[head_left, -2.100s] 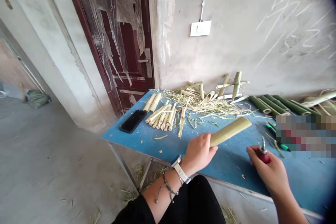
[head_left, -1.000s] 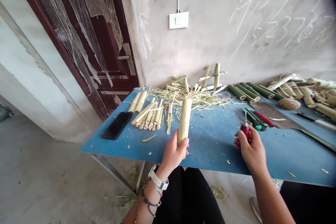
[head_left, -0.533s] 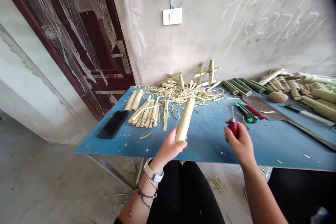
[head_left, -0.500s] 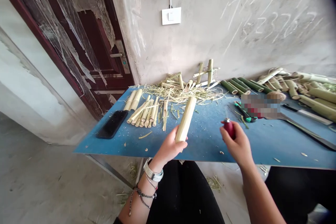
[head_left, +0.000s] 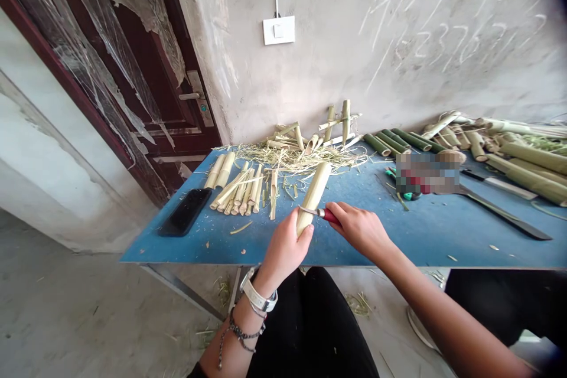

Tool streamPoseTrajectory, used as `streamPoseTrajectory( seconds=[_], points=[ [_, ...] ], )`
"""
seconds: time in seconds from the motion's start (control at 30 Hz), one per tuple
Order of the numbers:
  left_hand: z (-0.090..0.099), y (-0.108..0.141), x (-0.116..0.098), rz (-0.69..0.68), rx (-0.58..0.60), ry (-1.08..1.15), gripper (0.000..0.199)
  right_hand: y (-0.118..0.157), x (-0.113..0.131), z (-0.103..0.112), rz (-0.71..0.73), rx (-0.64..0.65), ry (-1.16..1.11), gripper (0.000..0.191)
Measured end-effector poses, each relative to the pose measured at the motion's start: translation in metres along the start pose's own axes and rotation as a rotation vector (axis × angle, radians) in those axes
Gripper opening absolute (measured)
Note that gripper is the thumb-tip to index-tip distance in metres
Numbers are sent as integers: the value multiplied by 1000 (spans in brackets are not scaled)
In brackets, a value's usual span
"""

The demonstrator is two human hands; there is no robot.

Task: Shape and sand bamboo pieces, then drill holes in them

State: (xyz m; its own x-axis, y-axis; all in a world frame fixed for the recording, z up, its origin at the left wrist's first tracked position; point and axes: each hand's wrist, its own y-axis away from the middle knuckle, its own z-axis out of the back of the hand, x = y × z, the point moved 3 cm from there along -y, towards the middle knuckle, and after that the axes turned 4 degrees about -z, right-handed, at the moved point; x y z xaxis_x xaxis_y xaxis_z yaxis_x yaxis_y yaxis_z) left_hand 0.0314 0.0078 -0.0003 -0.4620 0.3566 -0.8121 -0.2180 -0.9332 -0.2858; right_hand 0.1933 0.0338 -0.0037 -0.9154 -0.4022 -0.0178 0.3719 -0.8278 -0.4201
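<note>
Left hand (head_left: 286, 243) closed round lower end of pale bamboo piece (head_left: 315, 194), tilted above blue table (head_left: 354, 239). My right hand (head_left: 359, 229) grips red-handled tool (head_left: 325, 214), its metal tip against the bamboo.

White wristwatch (head_left: 258, 295), dark beaded bracelet (head_left: 241, 332); black trousers (head_left: 319, 325)
</note>
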Motion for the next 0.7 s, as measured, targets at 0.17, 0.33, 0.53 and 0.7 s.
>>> streamPoseTrajectory(
  seconds=[0.17,0.33,0.53,0.7],
  points=[
    [-2,8,-2,32,97,-26,39,-39,-46,-9,-228,43,68,24],
    [-6,20,-10,6,108,-116,41,-64,-112,-13,-556,57,82,23],
    [4,7,-3,24,-1,-283,35,-29,-52,8,-258,-107,-170,14],
    [3,-1,-8,15,0,-371,40,-10,3,0,-32,58,-18,16]
  ],
)
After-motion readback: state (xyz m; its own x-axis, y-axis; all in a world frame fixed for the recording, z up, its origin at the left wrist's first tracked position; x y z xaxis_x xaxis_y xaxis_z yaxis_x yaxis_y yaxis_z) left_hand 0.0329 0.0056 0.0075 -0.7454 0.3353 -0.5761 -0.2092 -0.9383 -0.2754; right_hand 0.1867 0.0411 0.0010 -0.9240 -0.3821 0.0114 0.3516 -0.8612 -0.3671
